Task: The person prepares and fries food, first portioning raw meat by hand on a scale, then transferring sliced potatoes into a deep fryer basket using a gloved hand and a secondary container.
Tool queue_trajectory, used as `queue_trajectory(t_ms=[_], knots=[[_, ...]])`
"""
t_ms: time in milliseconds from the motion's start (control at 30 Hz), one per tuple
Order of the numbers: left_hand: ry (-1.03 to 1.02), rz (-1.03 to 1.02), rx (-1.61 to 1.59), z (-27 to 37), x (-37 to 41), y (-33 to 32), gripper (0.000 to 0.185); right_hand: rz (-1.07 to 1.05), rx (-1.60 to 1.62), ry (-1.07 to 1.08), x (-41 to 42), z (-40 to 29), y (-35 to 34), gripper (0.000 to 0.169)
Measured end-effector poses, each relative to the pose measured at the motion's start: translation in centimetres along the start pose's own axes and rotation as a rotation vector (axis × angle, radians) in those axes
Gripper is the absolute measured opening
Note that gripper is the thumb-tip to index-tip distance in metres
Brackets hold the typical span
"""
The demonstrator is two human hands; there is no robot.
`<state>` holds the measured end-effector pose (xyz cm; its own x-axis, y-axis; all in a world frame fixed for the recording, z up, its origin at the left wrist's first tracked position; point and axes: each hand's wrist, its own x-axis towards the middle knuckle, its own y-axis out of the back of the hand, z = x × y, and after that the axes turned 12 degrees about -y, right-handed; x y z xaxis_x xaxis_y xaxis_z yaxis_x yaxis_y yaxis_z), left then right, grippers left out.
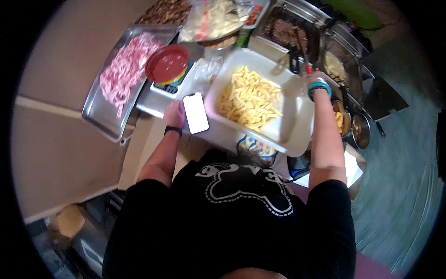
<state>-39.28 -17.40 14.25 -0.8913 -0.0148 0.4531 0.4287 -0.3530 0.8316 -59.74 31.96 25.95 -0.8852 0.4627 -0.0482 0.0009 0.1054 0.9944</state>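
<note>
My left hand [174,114] is at the table's front edge, its fingers beside a smartphone [196,113] with a glowing white screen; whether it touches the phone I cannot tell. My right hand [316,78], seemingly in a clear glove with a teal band at the wrist, is closed around the red handle of a utensil that reaches over a fryer [284,33] with browned food in dark oil. Between my hands stands a large white plastic tub [296,115] holding pale cut fries [249,97].
At left lie a metal tray [101,120] of raw pink meat strips and a red plate [168,63] on a digital scale [165,88]. A second fryer basin [336,66], bowls with food and a small pan [361,130] stand at right. A plastic bag [216,21] lies behind.
</note>
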Motion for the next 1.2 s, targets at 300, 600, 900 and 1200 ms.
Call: queue_trajectory(t_ms=[300, 600, 900, 1200], knots=[[-0.03, 0.13, 0.001, 0.1, 0.7, -0.8, 0.009, 0.016, -0.019, 0.046, 2.7, 3.5, 0.4, 0.054], [-0.048, 0.17, -0.041, -0.1, 0.3, -0.3, 0.006, 0.067, -0.601, 0.194, 0.1, 1.2, 0.9, 0.031], [0.002, 0.053, -0.015, -1.0, -1.2, 0.7, 0.006, 0.038, -0.192, 0.098, 0.7, -0.6, 0.8, 0.037], [-0.022, 0.074, -0.097, -0.7, -0.6, 0.5, 0.005, -0.13, -0.319, -0.111, -6.2, -5.8, 8.0, 0.045]])
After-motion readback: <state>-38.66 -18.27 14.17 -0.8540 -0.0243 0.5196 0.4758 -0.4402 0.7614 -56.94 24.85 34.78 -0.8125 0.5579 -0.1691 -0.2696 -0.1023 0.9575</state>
